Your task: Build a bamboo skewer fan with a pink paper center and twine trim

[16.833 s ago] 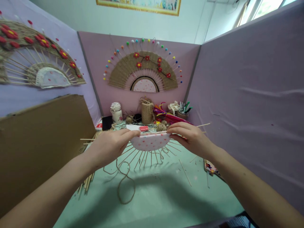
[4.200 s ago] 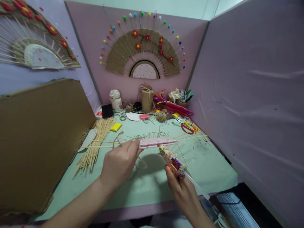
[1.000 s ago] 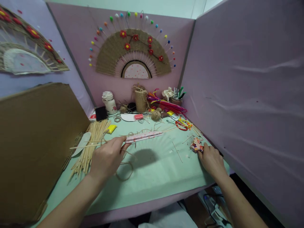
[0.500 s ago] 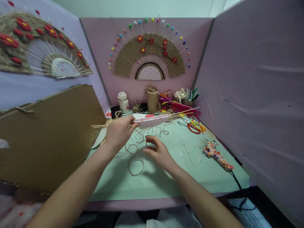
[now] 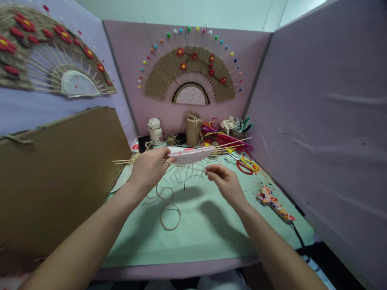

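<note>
My left hand (image 5: 151,165) is closed on the left end of a half-made fan (image 5: 192,155), a white half-round piece with a red pattern. Thin wooden sticks spread from it to both sides and underneath. With thumb and fingers pinched together, my right hand (image 5: 225,179) grips a strand of jute twine just below the fan's right part. This strand seems to run across under the fan towards my left hand. More of the twine (image 5: 170,229) lies looped on the green tabletop below my left hand.
To the right lie red-handled scissors (image 5: 244,167) and a flower-patterned glue gun (image 5: 275,203) with a dark cord. A white jar (image 5: 155,132) and a twine spool (image 5: 193,131) stand at the back. Cardboard (image 5: 60,177) rises on the left; a finished fan (image 5: 190,72) hangs behind.
My right hand has moved right and up, from open fingers to a pinch on the twine, drawing a strand out under the fan. My left hand keeps its hold.
</note>
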`<state>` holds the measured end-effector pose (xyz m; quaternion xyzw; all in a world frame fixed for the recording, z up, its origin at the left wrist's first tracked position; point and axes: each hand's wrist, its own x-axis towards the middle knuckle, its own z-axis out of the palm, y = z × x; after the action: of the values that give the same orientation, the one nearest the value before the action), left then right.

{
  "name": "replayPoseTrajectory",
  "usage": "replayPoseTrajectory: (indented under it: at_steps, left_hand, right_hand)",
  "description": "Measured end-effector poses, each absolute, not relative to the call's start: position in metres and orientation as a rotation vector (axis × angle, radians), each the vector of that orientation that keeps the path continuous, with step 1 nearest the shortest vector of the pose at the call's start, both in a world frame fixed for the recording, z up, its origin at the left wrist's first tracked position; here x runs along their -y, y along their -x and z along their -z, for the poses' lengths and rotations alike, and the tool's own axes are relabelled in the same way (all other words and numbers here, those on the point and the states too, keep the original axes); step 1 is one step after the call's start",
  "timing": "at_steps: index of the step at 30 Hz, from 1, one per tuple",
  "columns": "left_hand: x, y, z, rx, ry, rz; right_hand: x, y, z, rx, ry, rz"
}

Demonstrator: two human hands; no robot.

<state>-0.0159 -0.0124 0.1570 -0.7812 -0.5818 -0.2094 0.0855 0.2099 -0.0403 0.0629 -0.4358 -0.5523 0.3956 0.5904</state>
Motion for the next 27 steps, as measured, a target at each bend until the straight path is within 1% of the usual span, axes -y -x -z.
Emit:
replayPoseTrajectory:
  at_steps: [5,8,12,21,27]
  left_hand:
    - [0.011,0.013,-0.16,1.728,2.352,0.582]
    - [0.007,0.012,-0.162,1.695,2.379,0.587]
    - [0.003,0.011,-0.167,1.7,2.397,0.59]
    - [-0.003,0.01,-0.19,1.764,2.491,0.729]
    - [-0.003,0.014,-0.192,1.789,2.541,0.752]
  right_hand:
    - [0.025,-0.242,-0.111,1.656,1.015,-0.168]
    - [0.015,-0.246,-0.128,1.681,0.999,0.074]
    - [0.003,-0.247,-0.133,1.709,0.981,0.128]
    - [-0.011,-0.251,-0.138,1.701,1.007,0.073]
    - [-0.012,-0.253,-0.146,1.716,1.002,0.037]
